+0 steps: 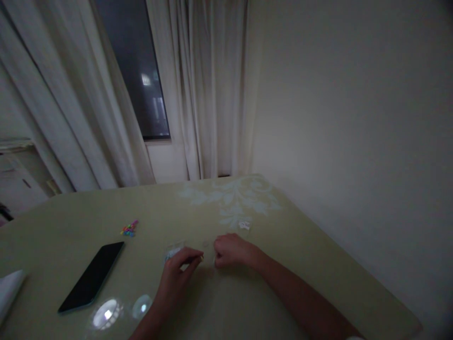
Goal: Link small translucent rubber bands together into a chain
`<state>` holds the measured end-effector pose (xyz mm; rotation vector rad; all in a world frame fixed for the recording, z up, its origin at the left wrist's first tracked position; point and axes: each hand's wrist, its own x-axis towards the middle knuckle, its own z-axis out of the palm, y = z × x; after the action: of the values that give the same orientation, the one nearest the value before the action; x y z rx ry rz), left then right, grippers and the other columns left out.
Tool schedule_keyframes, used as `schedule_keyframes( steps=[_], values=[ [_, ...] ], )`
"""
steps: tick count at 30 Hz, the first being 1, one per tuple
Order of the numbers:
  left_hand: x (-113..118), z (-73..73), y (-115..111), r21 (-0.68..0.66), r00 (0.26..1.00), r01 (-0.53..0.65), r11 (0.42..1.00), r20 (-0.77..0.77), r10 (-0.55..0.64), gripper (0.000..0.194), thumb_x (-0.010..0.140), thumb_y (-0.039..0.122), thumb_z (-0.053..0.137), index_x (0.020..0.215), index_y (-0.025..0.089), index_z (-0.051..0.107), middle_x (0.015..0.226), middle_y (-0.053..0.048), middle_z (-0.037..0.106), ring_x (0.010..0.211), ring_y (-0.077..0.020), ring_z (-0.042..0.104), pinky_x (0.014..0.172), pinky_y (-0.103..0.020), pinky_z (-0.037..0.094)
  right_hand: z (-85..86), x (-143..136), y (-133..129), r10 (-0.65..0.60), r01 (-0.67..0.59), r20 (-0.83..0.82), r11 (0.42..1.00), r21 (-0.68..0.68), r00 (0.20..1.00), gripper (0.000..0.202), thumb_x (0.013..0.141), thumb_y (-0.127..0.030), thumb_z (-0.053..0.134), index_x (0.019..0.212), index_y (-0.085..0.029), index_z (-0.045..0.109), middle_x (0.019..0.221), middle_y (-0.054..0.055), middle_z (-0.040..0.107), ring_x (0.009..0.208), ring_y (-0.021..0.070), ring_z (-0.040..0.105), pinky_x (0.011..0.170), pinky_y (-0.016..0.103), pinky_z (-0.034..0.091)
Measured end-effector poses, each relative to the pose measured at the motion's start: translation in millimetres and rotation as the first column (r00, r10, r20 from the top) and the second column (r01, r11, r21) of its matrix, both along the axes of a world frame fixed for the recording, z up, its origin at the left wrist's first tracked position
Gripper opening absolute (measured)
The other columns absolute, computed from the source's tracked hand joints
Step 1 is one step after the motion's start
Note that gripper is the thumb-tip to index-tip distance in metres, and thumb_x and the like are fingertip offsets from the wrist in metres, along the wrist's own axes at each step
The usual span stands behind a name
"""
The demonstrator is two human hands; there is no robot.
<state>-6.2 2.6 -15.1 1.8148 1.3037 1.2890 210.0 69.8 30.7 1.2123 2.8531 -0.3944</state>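
Observation:
My left hand (179,271) is pinched shut, thumb against forefinger, on a small yellowish piece (201,258) too small to name. To its right my right hand (230,250) is closed, fingers curled and low over the table; whatever it grips is hidden. A small clear packet (174,250) lies just behind my left hand, partly covered by it. Past my right hand there is a little clear bag with white bits (244,225). Further left sits a small heap of bright multicoloured pieces (129,229).
A dark phone or tablet (92,276) lies on the left of the green table (283,283). Shiny round reflections, perhaps on clear plastic (106,314), show near the front. A white sheet-like object (10,288) is at the left edge. Wall (354,141) borders the right; curtains (212,94) hang behind.

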Motion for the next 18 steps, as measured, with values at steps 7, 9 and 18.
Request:
schedule_keyframes(
  steps=[7, 9, 18],
  values=[
    [1.4, 0.9, -1.5, 0.019, 1.0, -0.021, 1.0, 0.014, 0.021, 0.015, 0.088, 0.035, 0.072, 0.093, 0.025, 0.081, 0.087, -0.004, 0.082, 0.08, -0.0225, 0.077, 0.074, -0.03, 0.061, 1.7, -4.7, 3.2, -0.151, -0.089, -0.539, 0.915, -0.393, 0.828, 0.008, 0.084, -0.023, 0.067, 0.088, -0.016, 0.068, 0.074, -0.004, 0.059, 0.067, 0.0103, 0.05, 0.06, 0.02, 0.037],
    [1.6, 2.8, -2.3, 0.056, 1.0, -0.008, 0.998, 0.021, 0.007, 0.015, 0.089, 0.035, 0.072, 0.095, 0.025, 0.081, 0.088, -0.004, 0.082, 0.08, -0.0219, 0.077, 0.074, -0.029, 0.061, -2.3, -9.3, 0.9, -0.191, -0.131, -0.592, 0.88, -0.457, 0.783, 0.01, 0.084, -0.025, 0.068, 0.086, -0.015, 0.067, 0.072, -0.005, 0.056, 0.066, 0.0097, 0.046, 0.059, 0.02, 0.035],
    [0.5, 10.2, -2.1, 0.267, 1.0, 0.02, 0.964, 0.005, -0.022, 0.017, 0.095, 0.036, 0.07, 0.099, 0.026, 0.083, 0.087, -0.005, 0.08, 0.076, -0.0184, 0.075, 0.068, -0.025, 0.059, -21.4, -15.8, 7.4, -0.381, -0.223, -0.699, 0.762, -0.608, 0.605, 0.026, 0.075, -0.038, 0.082, 0.086, -0.015, 0.076, 0.069, -0.002, 0.064, 0.062, 0.0104, 0.049, 0.059, 0.023, 0.035]
  ],
)
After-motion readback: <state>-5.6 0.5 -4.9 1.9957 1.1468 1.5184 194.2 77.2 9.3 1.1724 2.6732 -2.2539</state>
